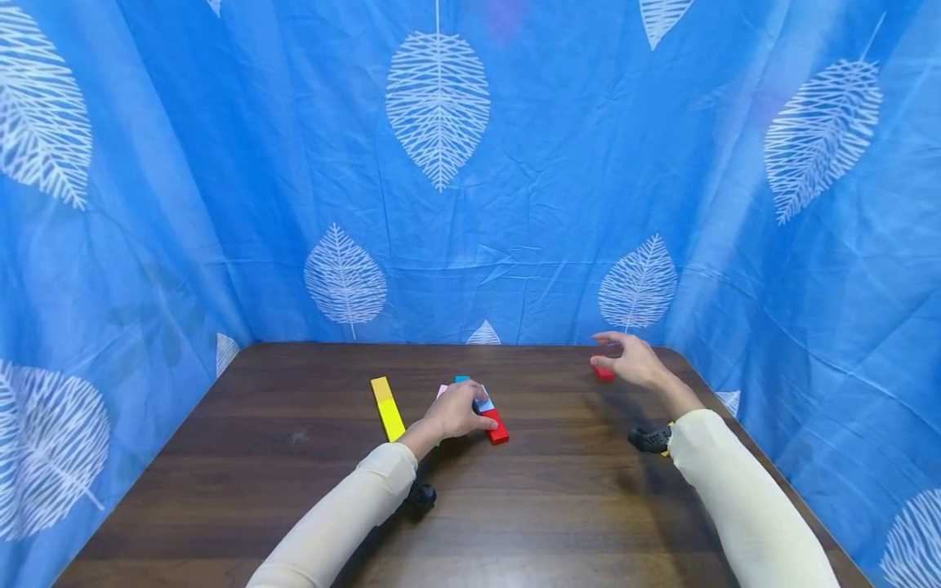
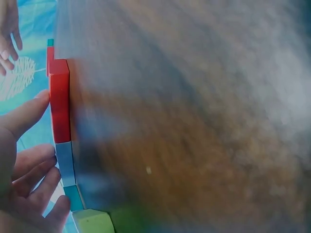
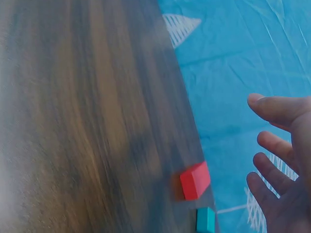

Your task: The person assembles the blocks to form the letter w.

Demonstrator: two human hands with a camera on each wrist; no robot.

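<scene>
In the middle of the frame, the left hand [image 1: 457, 412] presses the long red wooden block [image 1: 496, 425] with straight fingers; the right hand [image 1: 634, 360], fingers apart, hovers beside the small red cube [image 1: 603, 374], so grasping seems next.

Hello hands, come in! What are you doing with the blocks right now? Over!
Left hand resting on the block row. Right hand open, beside the small red block, not holding. Nothing between them.
</scene>
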